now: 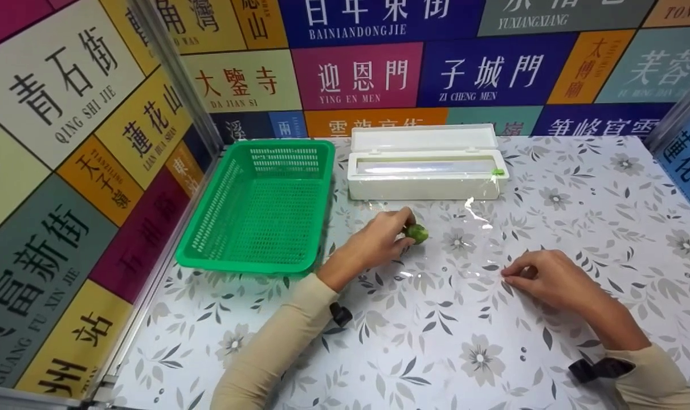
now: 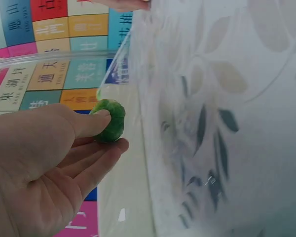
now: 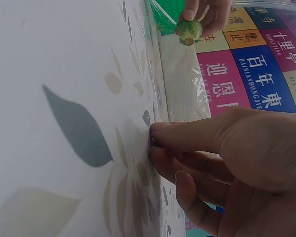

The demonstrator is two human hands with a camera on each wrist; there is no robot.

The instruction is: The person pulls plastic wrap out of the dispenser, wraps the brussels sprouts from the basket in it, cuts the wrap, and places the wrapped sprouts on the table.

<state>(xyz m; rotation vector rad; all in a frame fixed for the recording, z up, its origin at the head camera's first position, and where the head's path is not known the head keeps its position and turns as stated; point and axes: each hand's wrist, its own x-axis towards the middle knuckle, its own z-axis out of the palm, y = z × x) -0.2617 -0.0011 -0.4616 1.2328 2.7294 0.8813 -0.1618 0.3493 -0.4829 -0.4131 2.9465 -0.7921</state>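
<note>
In the head view, my left hand (image 1: 382, 236) pinches a small green Brussels sprout (image 1: 417, 233) above the table, between thumb and fingers. The left wrist view shows the sprout (image 2: 110, 121) under the thumb tip, and its pale cut base faces the right wrist view. A sheet of clear cling film (image 1: 476, 219) runs from the white dispenser box (image 1: 424, 188) toward me over the table. To the right, my right hand (image 1: 550, 279) pinches the film's near corner, thumb against forefinger, close to the tabletop. The film's edges are hard to make out.
The dispenser's lid (image 1: 424, 138) stands raised at the back, and a small green slider (image 1: 497, 172) sits at its right end. A green plastic basket (image 1: 316, 262) stands to the left. Printed panels (image 1: 356, 74) wall in the flower-patterned table (image 1: 424, 353).
</note>
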